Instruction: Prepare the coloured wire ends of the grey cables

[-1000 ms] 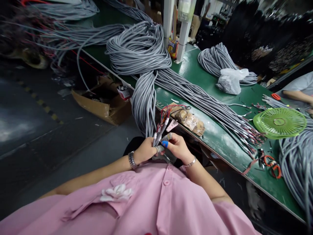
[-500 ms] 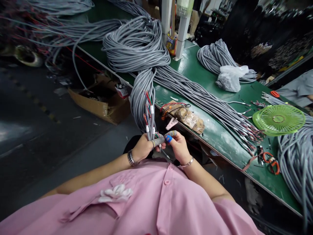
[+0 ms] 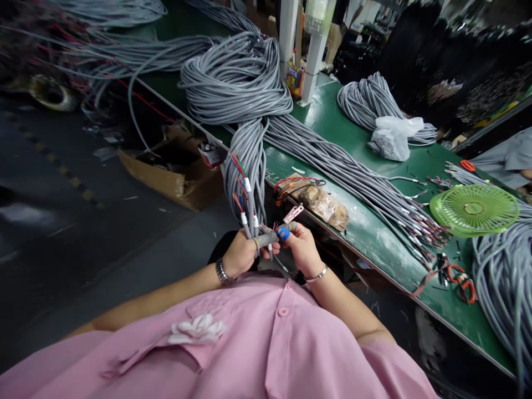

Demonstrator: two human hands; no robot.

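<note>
My left hand (image 3: pixel 244 251) is closed around several grey cables (image 3: pixel 250 206) that stand up out of the fist. Their stripped ends show red, blue and green wires (image 3: pixel 238 165) above white sleeves. Grey tape wraps my left thumb. Close against it, my right hand (image 3: pixel 302 247) pinches the thin coloured wires (image 3: pixel 275 226) of a cable end between thumb and forefinger; blue tape covers that thumb and grey tape the forefinger. Behind the hands, a hanging bundle of grey cable (image 3: pixel 245 160) drops over the table edge. A pink clip (image 3: pixel 293 214) lies just beyond my right hand.
The green table (image 3: pixel 374 244) carries a large cable coil (image 3: pixel 236 77), a long row of cables (image 3: pixel 344 166), a taped block (image 3: pixel 318 202), a green fan (image 3: pixel 474 210), orange-handled scissors (image 3: pixel 461 282) and a plastic bag (image 3: pixel 393 137). A cardboard box (image 3: pixel 170 180) sits on the floor.
The cable ends in my left hand have tilted and shifted left. Thin coloured wires now show between my hands, and more of the pink clip is visible. The view has moved slightly.
</note>
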